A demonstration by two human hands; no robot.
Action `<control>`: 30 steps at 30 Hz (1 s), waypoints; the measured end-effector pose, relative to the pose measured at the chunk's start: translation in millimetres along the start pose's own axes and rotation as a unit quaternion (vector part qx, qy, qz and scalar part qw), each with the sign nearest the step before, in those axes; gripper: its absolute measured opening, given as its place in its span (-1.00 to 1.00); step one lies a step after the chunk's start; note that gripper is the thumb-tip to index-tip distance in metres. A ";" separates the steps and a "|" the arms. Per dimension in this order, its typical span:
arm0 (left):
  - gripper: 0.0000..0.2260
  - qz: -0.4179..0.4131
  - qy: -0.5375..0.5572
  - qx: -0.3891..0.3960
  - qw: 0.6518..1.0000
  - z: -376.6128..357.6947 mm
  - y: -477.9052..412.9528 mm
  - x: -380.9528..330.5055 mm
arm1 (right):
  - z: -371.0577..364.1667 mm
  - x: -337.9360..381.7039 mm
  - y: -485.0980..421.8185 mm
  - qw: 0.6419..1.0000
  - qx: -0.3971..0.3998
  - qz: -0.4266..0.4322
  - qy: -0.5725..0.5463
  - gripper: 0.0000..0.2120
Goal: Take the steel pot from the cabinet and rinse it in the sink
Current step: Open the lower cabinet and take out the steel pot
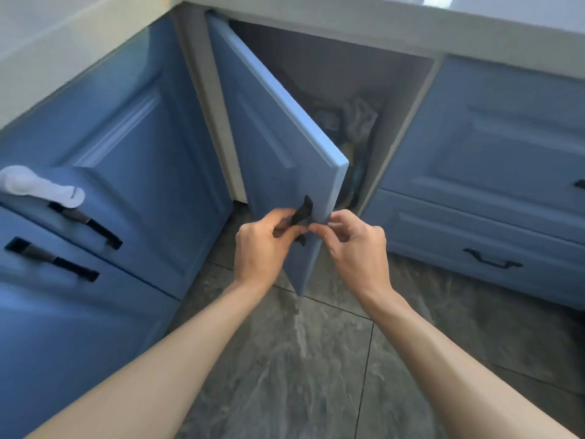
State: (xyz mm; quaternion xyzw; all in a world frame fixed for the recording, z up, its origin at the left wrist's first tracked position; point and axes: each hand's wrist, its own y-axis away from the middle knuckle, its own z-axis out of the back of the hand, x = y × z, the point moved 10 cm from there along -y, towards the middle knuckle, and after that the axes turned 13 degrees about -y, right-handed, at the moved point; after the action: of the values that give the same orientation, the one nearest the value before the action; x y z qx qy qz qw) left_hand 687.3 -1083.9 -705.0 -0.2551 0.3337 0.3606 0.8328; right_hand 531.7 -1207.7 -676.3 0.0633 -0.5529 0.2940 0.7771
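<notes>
- Inside the cabinet (408,99) it is dark; only crumpled stuff shows, no pot.
- Left hand (264,245) grips the black handle (302,212); right hand (351,239) pinches the blue door (278,147) edge.
- Grey tile floor (304,359) below.

A white plastic child-safety latch (41,188) sits on the blue corner door, just above two black bar handles (85,224). Right of it lie grey marbled floor tiles (285,359) and a blue drawer with a black curved pull (492,259).
</notes>
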 end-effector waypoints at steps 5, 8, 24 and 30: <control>-0.70 0.023 0.028 -0.014 0.999 41.2 12.7 33.4 | -41.7 20.8 22.1 0.999 0.036 0.000 0.003 -0.79; -0.69 0.034 0.023 -0.025 0.999 64.5 16.6 53.6 | -67.3 33.0 32.7 0.998 0.058 0.002 -0.002 -0.80; -0.51 0.071 -0.024 0.053 0.996 100.1 99.2 83.6 | -117.5 40.1 46.7 0.984 0.168 -0.031 0.046 -0.56; -0.27 0.067 -0.097 0.189 0.975 19.8 65.4 10.4 | -20.8 -35.3 11.1 0.948 0.223 -0.162 0.161 -0.43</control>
State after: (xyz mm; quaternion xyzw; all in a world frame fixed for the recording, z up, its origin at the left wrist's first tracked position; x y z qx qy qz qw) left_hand 649.6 -1026.3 -711.9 -0.0337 0.3298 0.3686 0.8685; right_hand 535.3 -1203.5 -718.3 0.2754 -0.3228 0.2865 0.8590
